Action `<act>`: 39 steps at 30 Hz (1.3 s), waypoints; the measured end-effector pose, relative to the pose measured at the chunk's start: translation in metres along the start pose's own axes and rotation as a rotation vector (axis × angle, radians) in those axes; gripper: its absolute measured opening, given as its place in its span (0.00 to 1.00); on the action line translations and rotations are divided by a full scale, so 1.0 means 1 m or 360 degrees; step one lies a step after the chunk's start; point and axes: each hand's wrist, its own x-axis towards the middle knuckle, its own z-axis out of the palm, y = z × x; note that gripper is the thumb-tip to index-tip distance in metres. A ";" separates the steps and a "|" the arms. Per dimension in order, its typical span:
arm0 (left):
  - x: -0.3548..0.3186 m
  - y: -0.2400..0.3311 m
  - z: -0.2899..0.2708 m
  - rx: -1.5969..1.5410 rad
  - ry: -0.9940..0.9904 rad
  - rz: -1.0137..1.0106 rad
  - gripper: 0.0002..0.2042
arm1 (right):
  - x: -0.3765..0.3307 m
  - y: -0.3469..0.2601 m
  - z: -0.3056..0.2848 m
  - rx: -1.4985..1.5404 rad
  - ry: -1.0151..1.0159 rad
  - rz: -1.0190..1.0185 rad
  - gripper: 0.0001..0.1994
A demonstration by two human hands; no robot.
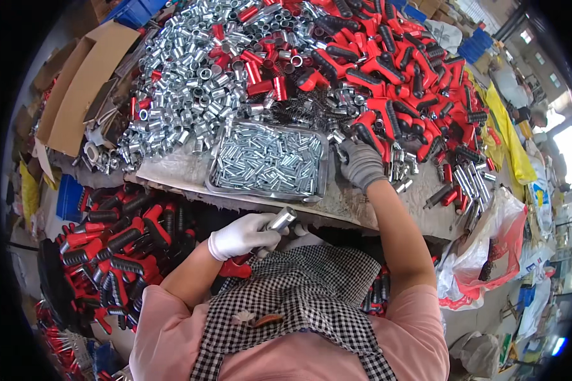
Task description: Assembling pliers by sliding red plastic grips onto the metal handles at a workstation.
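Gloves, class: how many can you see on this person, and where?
2: a white glove on the left hand and a grey glove on the right hand.

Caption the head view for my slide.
White-gloved left hand holds a metal cylinder; gray-gloved right hand beside a tray of pins.

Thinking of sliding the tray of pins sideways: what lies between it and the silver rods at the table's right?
In the head view: the gray-gloved right hand, then small silver fittings, then red and black cylinders beside the silver rods.
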 end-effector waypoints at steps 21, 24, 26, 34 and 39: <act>-0.004 -0.002 0.015 0.0380 -0.0024 0.0270 0.20 | -0.139 -0.107 -0.045 0.2381 -0.0229 -0.0353 0.12; 0.002 -0.005 0.014 0.0804 -0.0020 0.0563 0.22 | -0.147 -0.114 -0.016 0.2093 -0.0049 -0.0662 0.15; 0.001 0.001 0.014 0.0811 -0.0051 0.0512 0.23 | -0.149 -0.110 -0.014 0.2088 -0.0049 -0.0631 0.15; 0.008 0.006 0.020 0.0843 -0.0198 0.0745 0.37 | -0.123 -0.097 -0.024 0.1680 -0.0187 -0.1086 0.18; 0.012 0.016 0.024 0.0747 -0.0243 0.0917 0.22 | -0.123 -0.098 -0.027 0.1615 -0.0161 -0.1129 0.17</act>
